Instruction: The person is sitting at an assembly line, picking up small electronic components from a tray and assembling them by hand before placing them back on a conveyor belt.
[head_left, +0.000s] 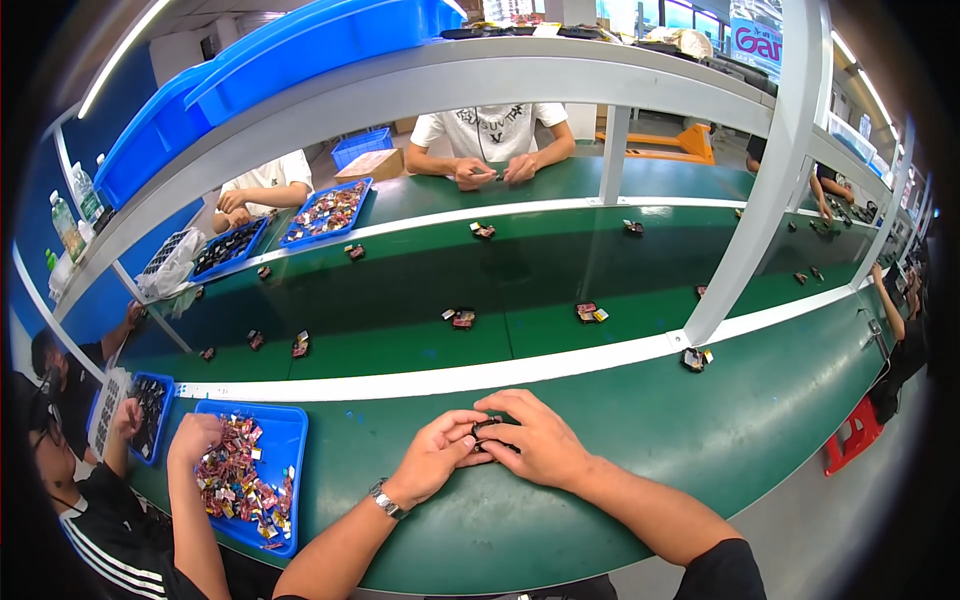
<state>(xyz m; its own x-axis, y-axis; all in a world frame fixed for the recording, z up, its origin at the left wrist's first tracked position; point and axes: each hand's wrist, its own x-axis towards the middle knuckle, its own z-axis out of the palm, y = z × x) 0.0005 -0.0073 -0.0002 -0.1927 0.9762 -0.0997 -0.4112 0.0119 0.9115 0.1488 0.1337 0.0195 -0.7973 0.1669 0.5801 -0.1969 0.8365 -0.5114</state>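
Note:
Over the green bench top my left hand (436, 455), with a metal watch on its wrist, and my right hand (540, 438) meet around a small black plastic part (487, 428). Fingers of both hands press on it from either side. Much of the part is covered by them, so its exact kind cannot be made out. To the right, near the white rail, lies a small black housing (693, 360) with coloured pieces on it. A blue tray (302, 428) of small red, yellow and white components stands left of my left forearm.
A co-worker's hand (197, 437) reaches into the blue tray. Beyond the white rail (430, 380), a green conveyor belt (400, 290) carries several small black assemblies. A metal post (750, 210) rises at right. Across the belt, other people work beside a tray of components (368, 184).

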